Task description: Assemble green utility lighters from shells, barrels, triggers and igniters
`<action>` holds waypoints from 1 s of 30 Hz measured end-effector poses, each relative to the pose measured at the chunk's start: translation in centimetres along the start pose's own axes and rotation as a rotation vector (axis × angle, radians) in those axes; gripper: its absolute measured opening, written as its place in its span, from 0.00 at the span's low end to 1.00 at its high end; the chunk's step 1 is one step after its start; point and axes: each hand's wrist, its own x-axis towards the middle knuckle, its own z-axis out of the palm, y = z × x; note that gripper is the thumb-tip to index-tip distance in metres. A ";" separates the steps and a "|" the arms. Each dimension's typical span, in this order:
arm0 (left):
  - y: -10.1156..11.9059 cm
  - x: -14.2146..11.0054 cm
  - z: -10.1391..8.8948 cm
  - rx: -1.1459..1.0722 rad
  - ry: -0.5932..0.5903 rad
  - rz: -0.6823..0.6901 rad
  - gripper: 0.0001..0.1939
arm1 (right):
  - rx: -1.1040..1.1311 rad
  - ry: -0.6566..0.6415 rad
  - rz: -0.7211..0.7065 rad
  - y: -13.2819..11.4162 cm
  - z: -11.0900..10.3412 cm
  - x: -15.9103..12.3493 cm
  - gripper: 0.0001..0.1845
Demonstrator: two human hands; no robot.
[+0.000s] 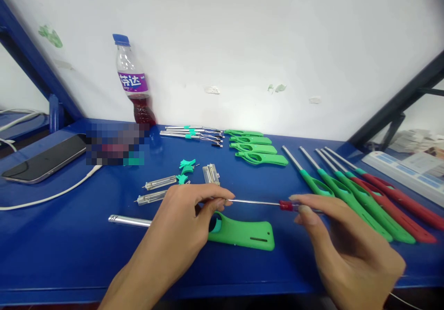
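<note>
My right hand [347, 240] pinches the red handle of a screwdriver [256, 202], whose thin metal shaft points left. My left hand [194, 213] has its thumb and fingertips closed at the shaft's tip; anything small between them is hidden. Beneath the screwdriver lies a green long-necked lighter [246, 232], its metal tube sticking out to the left and its middle covered by my left hand. Clear fuel cartridges [161, 182] and teal triggers [187, 167] lie just beyond my left hand.
Green casing halves [260, 158] and metal tubes with wires [190, 133] lie along the wall. Assembled green and red lighters [347, 196] are at right, near a white power strip [405, 176]. A soda bottle [133, 83], phone [45, 157] and white cable [69, 193] are at left.
</note>
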 end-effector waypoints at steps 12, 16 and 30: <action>-0.1 -0.9 0.7 0.081 -0.112 0.176 0.16 | 0.159 0.195 0.012 -0.3 0.7 0.3 0.22; -0.1 -1.0 1.1 0.128 -0.152 0.220 0.19 | 0.146 0.174 0.046 -0.4 0.6 0.3 0.20; 0.8 -1.6 2.9 0.005 -0.102 0.288 0.20 | 0.176 0.395 0.074 -1.0 1.1 0.2 0.21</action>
